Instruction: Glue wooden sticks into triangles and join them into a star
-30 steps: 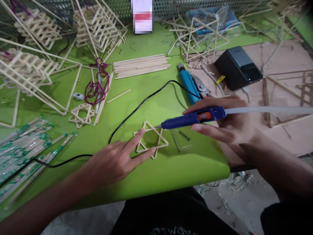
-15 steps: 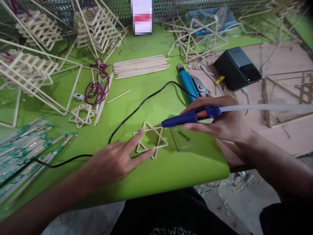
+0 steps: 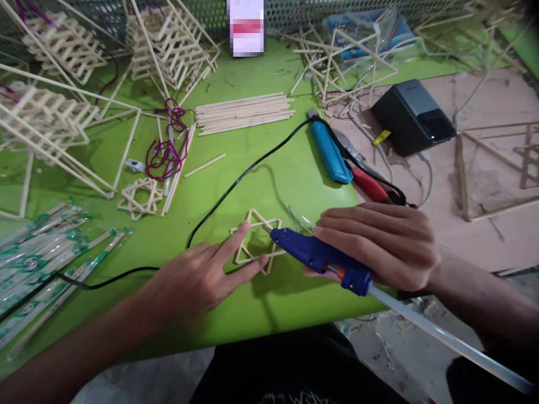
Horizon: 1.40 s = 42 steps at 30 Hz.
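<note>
A flat six-pointed star of thin wooden sticks (image 3: 252, 260) lies near the front of the green table. My left hand (image 3: 197, 278) rests beside it, two stretched fingertips pressing on its left and lower sticks. In my right hand (image 3: 379, 241) is a blue hot glue gun (image 3: 303, 247), held with fingers wrapped around it. The gun's metal nozzle is over the star's upper part; whether it touches a stick, I cannot tell. A long translucent glue stick (image 3: 438, 325) juts from its back. Behind the gun lies a clear plastic ruler (image 3: 298, 219), partly hidden.
A black cord (image 3: 248, 171) loops across the green table (image 3: 236, 202). Beyond lie a blue cutter (image 3: 330, 151), red-handled pruning shears (image 3: 368, 182), and a bundle of sticks (image 3: 244, 114). Stick structures (image 3: 164, 50) stand at the back left, wrapped chopsticks (image 3: 50, 264) nearer; a dark box (image 3: 415, 118) sits right.
My right hand has turned the glue gun, its back end swinging toward me and its nozzle shifting slightly left and down. The shears' red handle now shows. My left hand stays in place.
</note>
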Available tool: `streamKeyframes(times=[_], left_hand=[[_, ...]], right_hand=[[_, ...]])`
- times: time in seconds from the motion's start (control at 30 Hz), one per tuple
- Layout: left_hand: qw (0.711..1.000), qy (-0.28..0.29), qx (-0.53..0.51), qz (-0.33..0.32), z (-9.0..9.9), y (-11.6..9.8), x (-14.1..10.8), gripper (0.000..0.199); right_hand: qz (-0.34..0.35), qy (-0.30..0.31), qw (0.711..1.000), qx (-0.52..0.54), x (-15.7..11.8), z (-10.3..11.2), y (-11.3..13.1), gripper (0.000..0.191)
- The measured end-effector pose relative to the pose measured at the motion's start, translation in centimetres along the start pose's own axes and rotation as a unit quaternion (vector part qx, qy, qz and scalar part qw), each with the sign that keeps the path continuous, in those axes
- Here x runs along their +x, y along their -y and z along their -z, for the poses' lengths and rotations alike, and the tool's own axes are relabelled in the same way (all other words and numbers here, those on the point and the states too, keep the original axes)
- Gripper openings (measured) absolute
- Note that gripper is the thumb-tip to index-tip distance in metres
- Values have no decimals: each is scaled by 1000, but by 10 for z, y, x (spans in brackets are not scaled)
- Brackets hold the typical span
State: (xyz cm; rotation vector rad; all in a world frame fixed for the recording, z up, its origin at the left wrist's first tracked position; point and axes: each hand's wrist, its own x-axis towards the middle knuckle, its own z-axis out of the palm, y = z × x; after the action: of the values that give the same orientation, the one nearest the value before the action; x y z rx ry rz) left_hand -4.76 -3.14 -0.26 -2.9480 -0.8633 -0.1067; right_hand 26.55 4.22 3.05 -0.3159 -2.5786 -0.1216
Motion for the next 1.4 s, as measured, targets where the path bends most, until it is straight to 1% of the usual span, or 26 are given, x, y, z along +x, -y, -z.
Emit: streamKeyframes(times=[0.07,0.13,0.2,0.27,0.33,0.37,0.43,0.53,0.6,0.67,0.77,0.9,0.97,1.13,1.2,1.3,1.4], left_hand=[[1000,-1,3,0,0,0,1,63],[1000,4,5,2,0,0,1,64],[1000,4,4,4,-1,0,0,67],[1000,5,4,7,-2,-1,-1,69],[1000,5,8,10,-2,-1,-2,69],[1000,6,10,11,-2,-1,-3,70],[1000,5,11,9,-2,-1,-3,70],[1000,4,-1,8,-2,0,-3,72],[1000,5,-9,6,-1,0,-3,73],[1000,6,-11,3,0,0,-3,72],[1000,8,-10,2,-1,0,-3,71],[1000,10,-3,9,-3,0,-4,75],[1000,6,-6,6,-4,0,-4,76],[1000,8,-8,5,-2,0,-3,72],[1000,6,-11,4,-2,0,-2,73],[1000,-3,-19,5,-2,0,-2,72],[1000,-8,-18,9,-4,0,-2,71]], right_hand=[[15,-2,1000,-14,0,1,0,34],[17,6,1000,-17,0,0,-1,30],[-8,2,1000,4,-1,-4,-2,28],[-52,-34,997,45,-1,-8,-4,30],[-98,-76,988,88,-1,-12,-6,34],[-125,-87,983,107,-1,-13,-7,35],[-203,-94,965,134,0,-15,-8,35],[-331,-97,927,146,2,-16,-10,28],[-387,-91,906,147,1,-19,-12,26],[-418,-82,892,152,-1,-24,-16,27],[-431,-71,884,166,-6,-32,-25,29],[-419,-48,887,189,-10,-36,-37,30],[-417,-31,885,202,-10,-35,-39,32],[-444,0,873,204,-12,-34,-40,35],[-438,-3,876,203,-13,-34,-42,35],[-415,-12,888,198,-15,-35,-44,35],[-411,-4,892,188,-14,-34,-43,38]])
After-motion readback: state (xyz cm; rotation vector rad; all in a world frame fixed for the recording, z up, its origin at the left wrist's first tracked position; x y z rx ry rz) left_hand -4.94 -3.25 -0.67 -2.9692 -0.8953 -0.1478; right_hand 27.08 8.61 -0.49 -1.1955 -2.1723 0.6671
